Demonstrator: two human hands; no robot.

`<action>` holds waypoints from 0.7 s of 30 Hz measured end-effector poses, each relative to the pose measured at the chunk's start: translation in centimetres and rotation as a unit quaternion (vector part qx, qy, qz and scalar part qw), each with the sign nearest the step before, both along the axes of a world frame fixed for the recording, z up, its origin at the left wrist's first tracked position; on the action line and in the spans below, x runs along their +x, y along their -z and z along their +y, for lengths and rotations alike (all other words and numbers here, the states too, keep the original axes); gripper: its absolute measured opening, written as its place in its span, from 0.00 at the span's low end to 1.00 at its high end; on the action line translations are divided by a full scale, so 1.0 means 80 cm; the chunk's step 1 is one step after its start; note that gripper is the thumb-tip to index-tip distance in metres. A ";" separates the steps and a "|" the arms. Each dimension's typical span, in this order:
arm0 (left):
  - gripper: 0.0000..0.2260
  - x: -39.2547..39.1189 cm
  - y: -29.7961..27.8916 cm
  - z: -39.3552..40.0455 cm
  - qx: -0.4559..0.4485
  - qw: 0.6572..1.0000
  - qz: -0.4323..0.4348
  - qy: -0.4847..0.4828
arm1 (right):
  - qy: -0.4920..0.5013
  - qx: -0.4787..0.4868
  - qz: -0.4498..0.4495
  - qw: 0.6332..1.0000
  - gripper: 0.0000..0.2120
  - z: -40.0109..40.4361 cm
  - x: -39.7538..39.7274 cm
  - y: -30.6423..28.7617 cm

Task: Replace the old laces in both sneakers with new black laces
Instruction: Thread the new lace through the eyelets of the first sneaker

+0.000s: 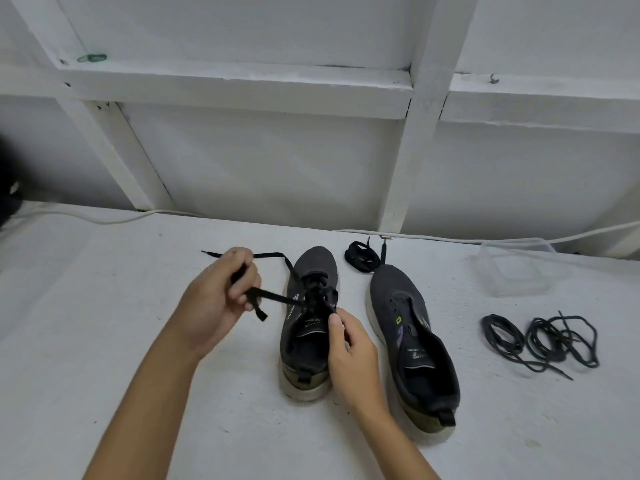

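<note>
Two dark grey sneakers with pale soles stand side by side on the white table, toes pointing away. The left sneaker (pixel 304 327) carries a flat black lace (pixel 273 296) threaded through its eyelets. My left hand (pixel 221 292) grips both loose ends of that lace out to the shoe's left. My right hand (pixel 346 344) pinches the lacing at the top of the tongue. The right sneaker (pixel 412 344) has bare eyelets. A coiled flat black lace (pixel 362 257) lies beyond its toe. Two thin dark laces (pixel 540 341) lie tangled at the right.
A clear plastic container (pixel 519 268) sits at the back right of the table (pixel 104 306). A white cable (pixel 104 220) runs along the table's far edge under the white framed wall. A dark object shows at the left frame edge.
</note>
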State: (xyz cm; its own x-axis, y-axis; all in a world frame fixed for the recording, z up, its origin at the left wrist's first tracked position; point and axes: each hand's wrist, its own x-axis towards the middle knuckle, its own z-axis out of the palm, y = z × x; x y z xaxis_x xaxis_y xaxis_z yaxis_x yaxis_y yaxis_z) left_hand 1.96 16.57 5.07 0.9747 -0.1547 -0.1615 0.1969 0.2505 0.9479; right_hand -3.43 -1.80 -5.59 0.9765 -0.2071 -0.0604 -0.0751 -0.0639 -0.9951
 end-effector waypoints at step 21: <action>0.06 -0.008 0.033 -0.036 0.244 0.964 -0.069 0.076 | 0.031 -0.038 0.017 0.999 0.12 0.009 0.004 0.005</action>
